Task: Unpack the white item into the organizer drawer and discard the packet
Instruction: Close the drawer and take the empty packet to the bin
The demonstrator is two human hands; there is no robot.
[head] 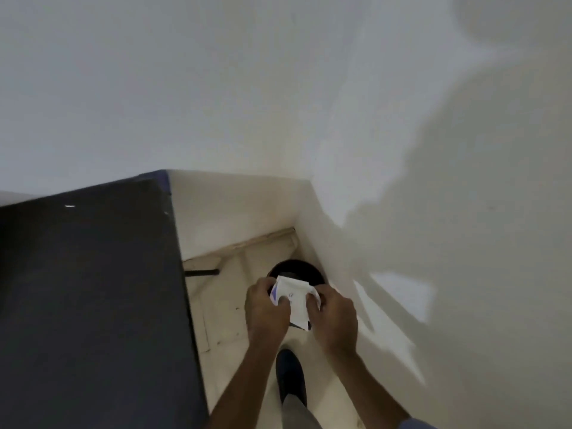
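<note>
A white paper packet [293,294] with blue print on its left edge is held flat between both hands above a round black bin [305,269] on the floor. My left hand [266,311] pinches the packet's left side with the thumb on top. Gripping its right side, my right hand [332,315] has part of the packet curling over its fingers. Whether anything is inside the packet cannot be told. No organizer drawer is in view.
A dark table top [89,305] fills the left side, its edge close to my left arm. White walls meet in a corner behind the bin. The floor [226,308] is pale tile. A dark shoe [291,376] stands below my hands.
</note>
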